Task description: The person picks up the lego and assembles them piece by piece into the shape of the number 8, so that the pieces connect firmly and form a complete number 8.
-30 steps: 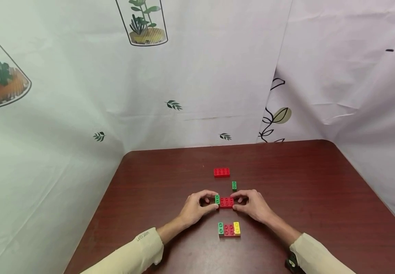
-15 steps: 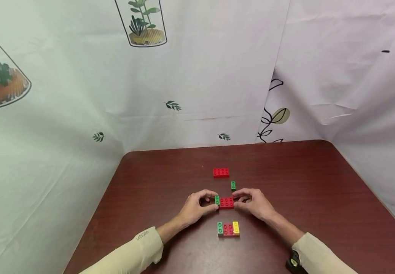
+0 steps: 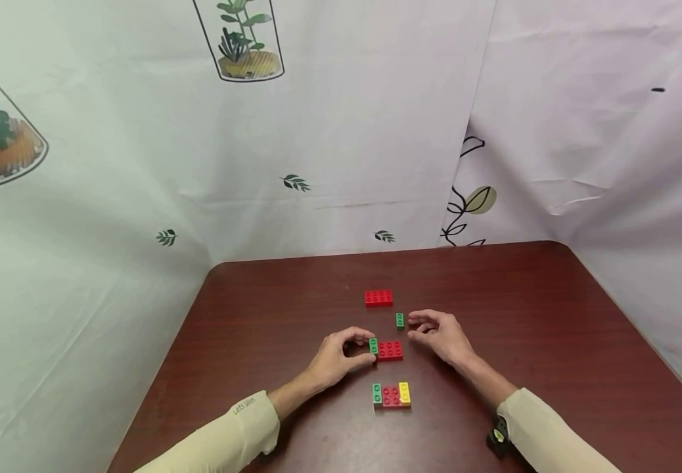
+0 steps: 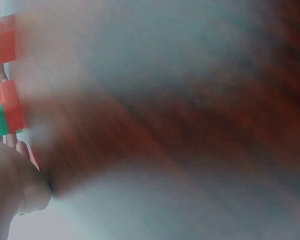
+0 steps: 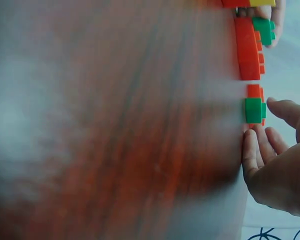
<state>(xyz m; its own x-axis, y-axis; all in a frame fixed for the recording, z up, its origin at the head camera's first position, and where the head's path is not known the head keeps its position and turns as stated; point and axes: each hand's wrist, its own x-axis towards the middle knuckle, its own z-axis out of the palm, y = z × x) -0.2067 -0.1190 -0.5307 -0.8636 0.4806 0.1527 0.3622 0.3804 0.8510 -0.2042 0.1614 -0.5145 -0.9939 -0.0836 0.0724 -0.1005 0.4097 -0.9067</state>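
Observation:
In the head view my left hand [image 3: 336, 360] pinches a small green toy brick [image 3: 373, 346] between thumb and fingers. That green brick sits on the left end of a red brick [image 3: 391, 351]. My right hand [image 3: 444, 339] is just right of a loose green brick [image 3: 399, 321], thumb and fingers apart and holding nothing. The right wrist view shows the loose green brick [image 5: 253, 110] near the thumb and fingertips, with a gap visible at the thumb. Most of the left hand [image 4: 15, 180] is cropped in its own wrist view.
Toward the front of the dark brown table [image 3: 294, 289] lies a red brick [image 3: 391, 397] with a green brick [image 3: 377, 394] on its left end and a yellow brick [image 3: 405, 393] on its right. Another red brick [image 3: 379, 298] lies farther back. A printed cloth [image 3: 341, 131] hangs behind.
My right hand has let go of the red brick's right end and moved away, up beside the loose green brick. The left hand keeps its pinch in place. The head view has shifted slightly.

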